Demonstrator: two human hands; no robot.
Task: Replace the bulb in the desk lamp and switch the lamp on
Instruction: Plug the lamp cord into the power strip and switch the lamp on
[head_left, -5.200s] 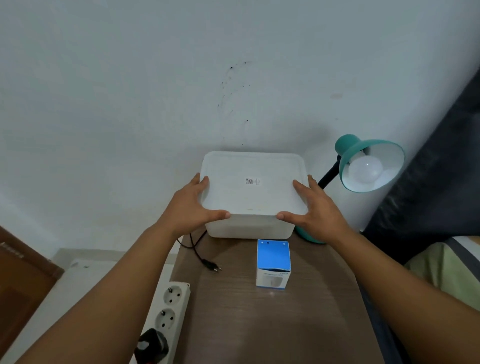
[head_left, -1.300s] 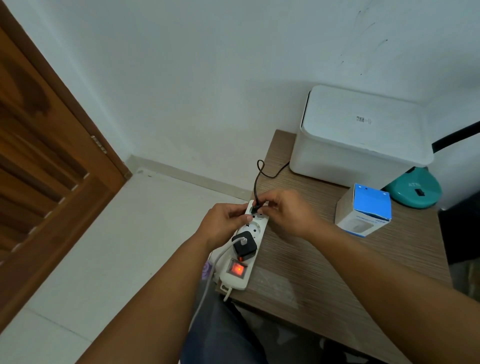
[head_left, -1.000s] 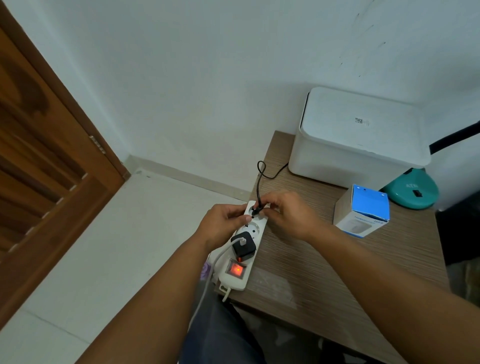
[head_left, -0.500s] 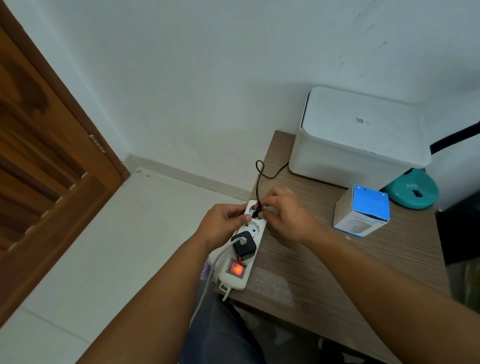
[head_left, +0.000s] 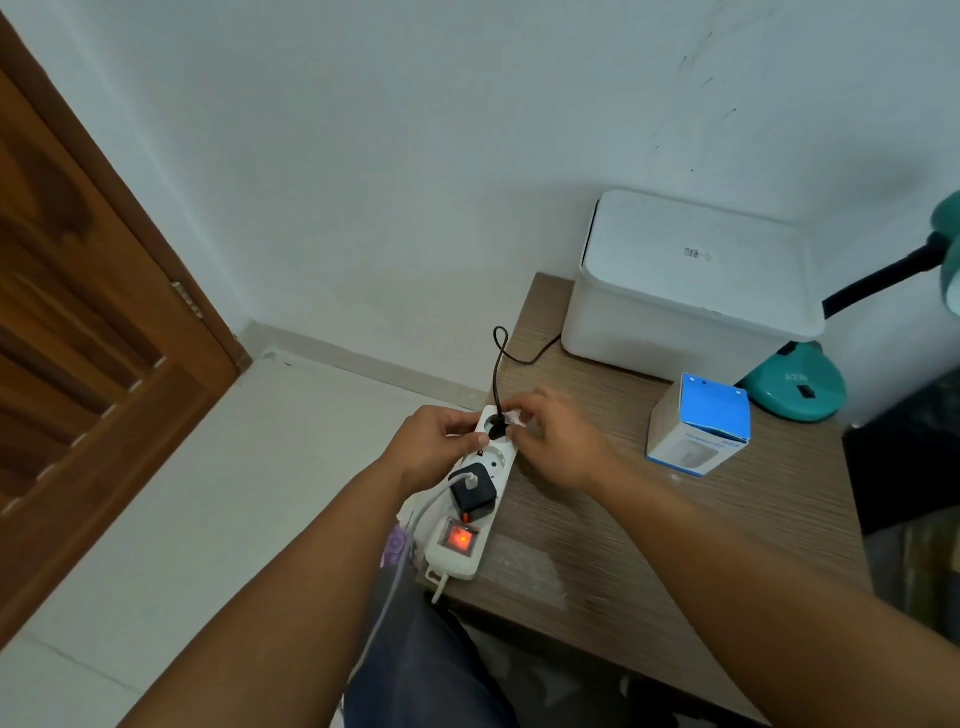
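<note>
The teal desk lamp's base (head_left: 795, 384) stands at the table's far right, and its black neck (head_left: 878, 280) rises to the shade's edge (head_left: 950, 260), which is cut off by the frame. The lamp's black cord (head_left: 496, 369) runs down to a black plug (head_left: 496, 428) sitting in the end socket of a white power strip (head_left: 467, 556). My left hand (head_left: 431, 447) grips the strip's far end from the left. The fingertips of my right hand (head_left: 556, 441) pinch the plug from the right. A blue and white bulb box (head_left: 698, 423) stands near the lamp base.
A white lidded box (head_left: 691, 280) sits at the back of the brown table (head_left: 597, 545), against the wall. The strip carries a black charger (head_left: 472, 491) with a white cable and a lit red switch (head_left: 460, 538). A wooden door (head_left: 78, 364) is on the left.
Five seconds ago both hands held the white box. Over the last second both hands have stayed at the strip, and the plug has settled into the end socket.
</note>
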